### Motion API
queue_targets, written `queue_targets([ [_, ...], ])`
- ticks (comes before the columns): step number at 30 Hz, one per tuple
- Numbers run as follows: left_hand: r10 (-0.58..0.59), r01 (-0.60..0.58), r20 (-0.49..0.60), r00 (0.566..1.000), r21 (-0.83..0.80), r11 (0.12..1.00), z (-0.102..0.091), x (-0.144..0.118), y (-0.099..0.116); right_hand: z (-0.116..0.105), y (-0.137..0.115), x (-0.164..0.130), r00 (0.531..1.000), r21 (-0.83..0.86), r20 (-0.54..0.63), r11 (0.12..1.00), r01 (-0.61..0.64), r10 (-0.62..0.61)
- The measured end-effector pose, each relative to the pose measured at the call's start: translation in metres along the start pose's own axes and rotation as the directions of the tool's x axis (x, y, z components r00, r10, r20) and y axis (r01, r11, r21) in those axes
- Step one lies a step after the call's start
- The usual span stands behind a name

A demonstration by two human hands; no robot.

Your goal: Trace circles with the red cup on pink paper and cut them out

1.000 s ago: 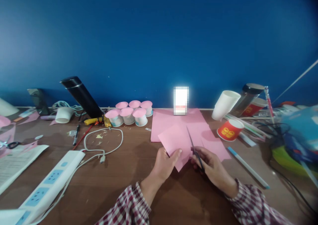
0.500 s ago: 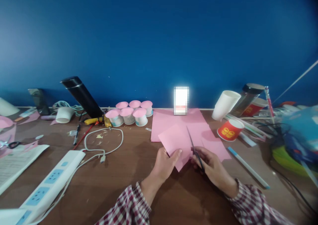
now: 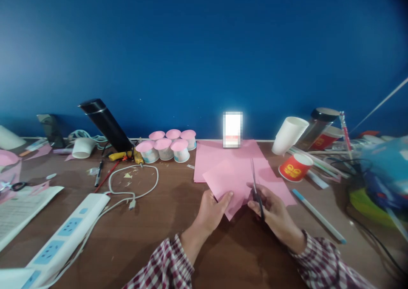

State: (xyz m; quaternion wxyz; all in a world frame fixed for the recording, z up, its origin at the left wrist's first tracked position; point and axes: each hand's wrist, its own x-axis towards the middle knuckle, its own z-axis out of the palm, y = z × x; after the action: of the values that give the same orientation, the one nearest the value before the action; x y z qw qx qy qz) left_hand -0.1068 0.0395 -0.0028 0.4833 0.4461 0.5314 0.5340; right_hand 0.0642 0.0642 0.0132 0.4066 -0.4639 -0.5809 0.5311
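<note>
The person in the checked sleeves is pinching a sheet of pink paper (image 3: 229,180) with the left hand (image 3: 212,210), thumb on top and fingers closed underneath at the sheet's near edge. The right hand (image 3: 274,214) is gripping a pair of scissors (image 3: 256,187), fingers closed round the dark handles, and the blades are pointing away from the person and lying over the sheet's right part. I cannot tell whether the blades are cutting into the paper or only resting across it. The sheet is sitting in front of the person at the middle of the brown worktop (image 3: 153,238), overlapping a larger pile of pink sheets (image 3: 216,153) behind it.

To the right, a red paper cup (image 3: 295,168) is lying on its side, showing yellow printing too blurred to read. Behind it a white cup (image 3: 288,134) is leaning, next to a dark-lidded jar (image 3: 318,125). A pen with a blue tip (image 3: 318,214) is lying near the right hand.

On the left, a white power strip (image 3: 63,238) with pale blue sockets is running toward the near edge, and a white cable (image 3: 134,187) is looping beside it. A cluster of small pink-topped cups (image 3: 167,146) is standing by the wall, with a black flask (image 3: 105,123) leaning beside it. A printed sheet (image 3: 19,212) at the far left is carrying text that is too small to make out.
</note>
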Motion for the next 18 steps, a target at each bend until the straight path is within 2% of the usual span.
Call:
queue_targets([
  [9,0.079,-0.074,0.046,0.996,-0.093,0.993,0.001,-0.004,0.004,-0.002,0.005,0.004,0.998,0.100,-0.063,0.995,0.028,-0.022],
  [11,0.076,-0.060,0.080,0.994,-0.185,0.981,0.001,-0.005,0.004,-0.003,0.005,0.004,0.998,0.140,-0.065,0.990,0.011,-0.002],
  [13,0.050,0.005,0.147,0.988,-0.351,0.936,0.000,-0.007,0.006,-0.004,0.007,0.004,0.999,0.185,-0.053,0.983,0.005,0.005],
  [15,0.018,0.140,0.293,0.956,-0.509,0.849,-0.003,-0.009,0.012,-0.004,0.007,0.003,1.000,0.231,-0.021,0.973,0.001,0.004],
  [18,0.045,0.351,0.564,0.825,-0.573,0.741,-0.008,-0.013,0.021,-0.004,0.005,-0.003,0.997,0.299,0.066,0.953,-0.044,0.026],
])
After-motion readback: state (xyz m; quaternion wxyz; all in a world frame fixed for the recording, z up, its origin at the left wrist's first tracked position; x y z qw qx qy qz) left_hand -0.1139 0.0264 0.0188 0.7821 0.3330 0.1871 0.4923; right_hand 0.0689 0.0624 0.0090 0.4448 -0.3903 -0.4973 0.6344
